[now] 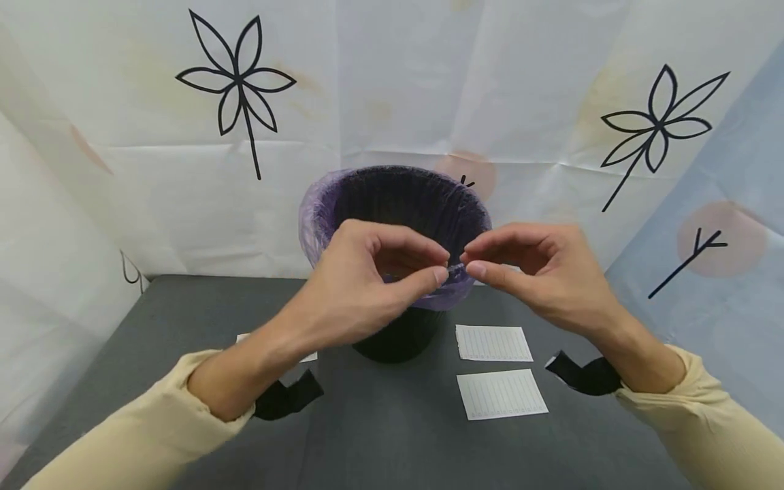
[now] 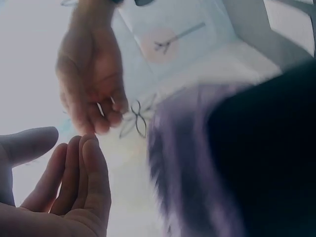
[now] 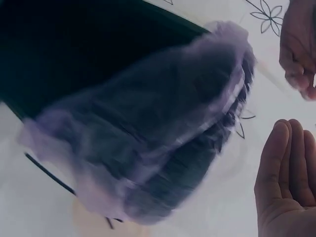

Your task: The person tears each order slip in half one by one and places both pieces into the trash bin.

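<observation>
Currently, the near-black, round-mouthed bin (image 1: 404, 340) stands upright on the dark grey tabletop (image 1: 380, 435), close to the backdrop. A translucent purple plastic bag (image 1: 315, 218) lines it; the bag's edge is folded outward over the rim and hangs loosely, crinkled, around the outside.

Both hands are raised at the near side of the bin mouth, fingertips facing. Left hand (image 1: 361, 286): fingers side by side and gently bent, thumb apart from them; the left wrist view shows the gap clearly. Right hand (image 1: 551, 279): fingers likewise together and slightly bent, thumb apart in the head view. The 2 sets of fingertips are just beside each other, a narrow gap between. In the wrist views both hands are near the purple bag but apart from it.

To the right of the bin base lie 2 white rectangular paper slips with fine printed lines: the far slip (image 1: 494, 343) and the near slip (image 1: 502, 395), flat, not touching. Left of the bin, 1 pale piece (image 1: 309, 356) is mostly hidden by the left forearm.

Cream sleeves (image 1: 141, 422) cover both forearms. Behind: white fabric backdrop (image 1: 392, 82) with black-outlined flowers; bluish panel (image 1: 753, 327) at right.
</observation>
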The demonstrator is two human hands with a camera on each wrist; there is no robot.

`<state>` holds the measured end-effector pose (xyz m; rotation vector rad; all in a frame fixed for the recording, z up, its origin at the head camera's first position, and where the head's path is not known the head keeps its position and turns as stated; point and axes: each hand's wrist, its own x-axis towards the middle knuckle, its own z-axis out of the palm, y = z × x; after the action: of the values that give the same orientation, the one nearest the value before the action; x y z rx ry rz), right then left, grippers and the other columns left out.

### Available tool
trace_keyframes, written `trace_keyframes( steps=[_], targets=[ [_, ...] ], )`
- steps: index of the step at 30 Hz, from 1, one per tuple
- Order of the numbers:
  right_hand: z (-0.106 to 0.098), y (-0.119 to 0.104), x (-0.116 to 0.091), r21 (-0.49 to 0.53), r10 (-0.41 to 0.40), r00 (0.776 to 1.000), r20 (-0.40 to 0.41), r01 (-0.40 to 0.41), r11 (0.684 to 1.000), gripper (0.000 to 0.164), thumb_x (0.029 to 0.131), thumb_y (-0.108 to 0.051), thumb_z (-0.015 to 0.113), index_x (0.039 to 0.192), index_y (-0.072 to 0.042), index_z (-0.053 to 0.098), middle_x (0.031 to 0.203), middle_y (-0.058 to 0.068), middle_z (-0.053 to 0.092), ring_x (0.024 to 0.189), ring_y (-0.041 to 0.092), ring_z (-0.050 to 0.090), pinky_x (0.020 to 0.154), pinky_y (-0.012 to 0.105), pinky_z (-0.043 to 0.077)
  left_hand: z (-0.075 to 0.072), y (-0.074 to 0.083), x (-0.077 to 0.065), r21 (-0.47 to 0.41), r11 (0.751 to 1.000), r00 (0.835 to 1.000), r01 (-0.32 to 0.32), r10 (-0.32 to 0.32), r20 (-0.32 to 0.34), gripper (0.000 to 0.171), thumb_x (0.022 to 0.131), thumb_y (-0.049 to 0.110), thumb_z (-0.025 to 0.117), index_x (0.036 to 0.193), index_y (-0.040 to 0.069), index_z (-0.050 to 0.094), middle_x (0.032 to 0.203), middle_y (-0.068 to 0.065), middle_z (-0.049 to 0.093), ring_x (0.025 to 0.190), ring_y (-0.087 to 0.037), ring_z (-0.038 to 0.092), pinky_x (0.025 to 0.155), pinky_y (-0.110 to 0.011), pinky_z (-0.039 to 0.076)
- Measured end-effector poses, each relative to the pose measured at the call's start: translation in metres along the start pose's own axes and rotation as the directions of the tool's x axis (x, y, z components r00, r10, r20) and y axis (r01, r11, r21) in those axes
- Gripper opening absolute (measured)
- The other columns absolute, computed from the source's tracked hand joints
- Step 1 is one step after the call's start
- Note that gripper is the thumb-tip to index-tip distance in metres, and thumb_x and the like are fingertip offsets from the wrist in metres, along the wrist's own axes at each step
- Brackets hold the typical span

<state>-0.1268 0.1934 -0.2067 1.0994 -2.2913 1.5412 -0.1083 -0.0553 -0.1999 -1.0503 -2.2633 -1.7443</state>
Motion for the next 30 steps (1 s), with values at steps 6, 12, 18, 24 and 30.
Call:
trace_keyframes(
  steps=[6, 12, 18, 24, 30],
  targets=[
    [0.011, 0.016, -0.038, 0.082, 0.065, 0.995, -0.072, -0.059, 0.995, 0.019, 0.086, 0.015, 0.071, 0.103, 0.007, 0.072, 0.099, 0.013, 0.074, 0.091, 0.020, 0.072, 0.080, 0.027, 0.058, 0.028, -0.021, -0.035, -0.076, 0.997, 0.999, 0.033, -0.034, -0.021, 0.014, 0.091, 0.006, 0.074, 0.104, 0.008, 0.077, 0.096, 0.005, 0.075, 0.086, -0.009, 0.072, 0.079, -0.031, 0.058],
    [0.018, 0.028, -0.073, 0.101, 0.163, 0.976, -0.145, -0.150, 0.984, 0.022, 0.083, 0.020, 0.070, 0.103, 0.011, 0.069, 0.100, 0.010, 0.075, 0.094, 0.020, 0.072, 0.081, 0.029, 0.058, 0.053, -0.052, -0.056, -0.140, 0.982, 0.991, 0.126, -0.130, -0.019, 0.015, 0.091, 0.008, 0.075, 0.105, 0.011, 0.077, 0.097, 0.008, 0.074, 0.086, -0.011, 0.072, 0.078, -0.032, 0.058],
    [0.030, 0.050, -0.100, 0.170, 0.194, 0.967, -0.166, -0.165, 0.972, 0.021, 0.085, 0.021, 0.066, 0.104, 0.013, 0.067, 0.101, 0.008, 0.075, 0.094, 0.018, 0.072, 0.080, 0.030, 0.059, 0.077, -0.080, -0.072, -0.134, 0.971, 0.980, 0.196, -0.199, -0.008, 0.013, 0.092, 0.012, 0.075, 0.105, 0.013, 0.077, 0.098, 0.007, 0.074, 0.087, -0.010, 0.070, 0.078, -0.029, 0.058],
    [0.041, 0.073, -0.124, 0.247, 0.259, 0.943, -0.211, -0.205, 0.947, 0.021, 0.088, 0.019, 0.066, 0.107, 0.012, 0.067, 0.101, 0.010, 0.075, 0.094, 0.018, 0.073, 0.079, 0.030, 0.059, 0.103, -0.111, -0.081, -0.153, 0.955, 0.966, 0.254, -0.257, -0.004, 0.011, 0.093, 0.014, 0.074, 0.103, 0.011, 0.076, 0.096, 0.005, 0.074, 0.084, -0.007, 0.070, 0.079, -0.027, 0.057],
    [0.042, 0.102, -0.142, 0.242, 0.368, 0.889, -0.272, -0.307, 0.921, 0.019, 0.090, 0.014, 0.067, 0.109, 0.014, 0.067, 0.100, 0.010, 0.075, 0.093, 0.018, 0.073, 0.080, 0.027, 0.058, 0.122, -0.133, -0.081, -0.179, 0.939, 0.954, 0.293, -0.299, -0.008, 0.012, 0.091, 0.012, 0.075, 0.102, 0.007, 0.076, 0.094, 0.000, 0.075, 0.082, -0.005, 0.069, 0.078, -0.025, 0.057]
  ],
)
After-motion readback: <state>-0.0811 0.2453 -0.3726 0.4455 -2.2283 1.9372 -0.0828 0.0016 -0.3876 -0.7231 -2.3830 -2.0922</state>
